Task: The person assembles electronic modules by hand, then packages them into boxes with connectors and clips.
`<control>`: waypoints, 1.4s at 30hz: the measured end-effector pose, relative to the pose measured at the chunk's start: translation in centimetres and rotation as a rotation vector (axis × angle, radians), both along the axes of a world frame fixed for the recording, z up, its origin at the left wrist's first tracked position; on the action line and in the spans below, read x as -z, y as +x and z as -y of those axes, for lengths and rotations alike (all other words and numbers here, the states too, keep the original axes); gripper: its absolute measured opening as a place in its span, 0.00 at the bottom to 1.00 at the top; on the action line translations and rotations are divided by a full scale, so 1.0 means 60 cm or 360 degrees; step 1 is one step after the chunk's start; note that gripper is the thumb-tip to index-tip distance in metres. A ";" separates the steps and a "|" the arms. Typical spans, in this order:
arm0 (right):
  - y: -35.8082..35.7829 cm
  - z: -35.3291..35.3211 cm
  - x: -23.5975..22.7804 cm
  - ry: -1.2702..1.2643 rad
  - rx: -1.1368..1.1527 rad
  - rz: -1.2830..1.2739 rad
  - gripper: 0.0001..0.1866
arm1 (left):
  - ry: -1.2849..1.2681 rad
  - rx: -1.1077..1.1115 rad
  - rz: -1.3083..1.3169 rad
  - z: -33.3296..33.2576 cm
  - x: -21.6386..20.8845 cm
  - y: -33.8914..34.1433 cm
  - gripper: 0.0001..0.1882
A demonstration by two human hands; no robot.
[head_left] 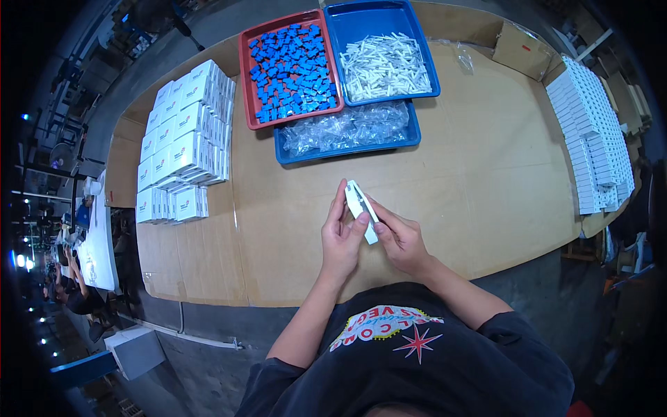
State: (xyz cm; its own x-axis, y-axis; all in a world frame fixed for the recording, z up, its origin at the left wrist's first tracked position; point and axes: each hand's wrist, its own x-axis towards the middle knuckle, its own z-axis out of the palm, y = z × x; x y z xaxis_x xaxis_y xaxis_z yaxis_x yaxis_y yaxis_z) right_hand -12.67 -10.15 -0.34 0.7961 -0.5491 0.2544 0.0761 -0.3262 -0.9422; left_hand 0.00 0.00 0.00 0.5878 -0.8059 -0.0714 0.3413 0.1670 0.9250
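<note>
A small white carton [355,199] is held upright on edge between my two hands, above the cardboard-covered table [472,174]. A dark gap runs along its narrow side, so it looks partly open; what lies inside cannot be made out. My left hand [340,240] is closed on its left face, thumb across the lower part. On the other side, my right hand [404,242] grips the right edge with thumb and fingers.
Beyond my hands stand a red tray [244,76] of small blue pieces, a blue tray [434,73] of thin white pieces and another blue tray [347,156] of clear plastic bags. Stacked white boxes [184,132] rise at left, more cartons [590,139] at right. A person [83,299] is far left.
</note>
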 end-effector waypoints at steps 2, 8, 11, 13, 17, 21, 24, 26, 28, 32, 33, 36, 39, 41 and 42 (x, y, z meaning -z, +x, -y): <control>-0.006 -0.004 -0.004 -0.0059 0.0048 0.0053 0.22 | -0.0039 -0.0017 -0.0002 0.000 0.000 -0.011 0.42; 0.002 -0.011 0.006 0.0367 -0.0053 0.0215 0.25 | -0.0100 -0.0076 0.0204 0.007 0.000 -0.006 0.44; 0.006 0.006 0.012 0.0821 -0.0033 0.0361 0.24 | -0.0123 0.0019 0.0242 0.008 -0.012 -0.001 0.51; 0.001 0.030 -0.007 0.1145 -0.0047 0.0162 0.23 | -0.0114 0.0036 0.0391 0.011 -0.004 -0.003 0.54; 0.006 0.040 -0.014 0.1096 -0.0031 -0.0123 0.23 | -0.0009 0.0170 0.0709 0.015 -0.010 -0.003 0.60; 0.006 0.038 -0.008 0.1139 -0.0025 -0.0090 0.22 | 0.0074 0.0123 0.1032 0.011 -0.003 0.009 0.56; 0.005 0.028 -0.004 0.1117 0.0017 -0.0072 0.22 | 0.0137 0.0177 0.1107 0.008 0.006 0.014 0.53; 0.004 0.023 0.006 0.1031 0.0057 -0.0035 0.23 | 0.0158 0.0248 0.0984 0.003 0.005 0.019 0.53; 0.003 0.019 -0.010 0.1038 0.0060 -0.0120 0.23 | 0.0183 0.0310 0.0860 -0.001 0.006 0.019 0.54; 0.005 0.012 -0.019 0.0967 0.0073 -0.0194 0.22 | 0.0090 0.0249 0.0843 -0.003 0.015 0.017 0.52; 0.005 0.012 -0.018 0.0968 0.0077 -0.0194 0.22 | 0.0057 0.0213 0.0867 -0.002 0.015 0.018 0.51; 0.004 0.014 -0.016 0.0900 0.0057 -0.0163 0.22 | 0.0012 0.0214 0.0797 0.003 0.013 0.014 0.51; 0.004 0.015 -0.023 0.0839 0.0048 -0.0153 0.22 | 0.0010 0.0262 0.0708 -0.002 0.021 0.015 0.53; 0.003 0.018 -0.035 0.0939 0.0019 -0.0297 0.21 | 0.0018 0.0269 0.0690 -0.002 0.020 0.011 0.54; 0.004 0.018 -0.038 0.0937 0.0018 -0.0294 0.21 | 0.0034 0.0264 0.0680 -0.003 0.019 0.011 0.55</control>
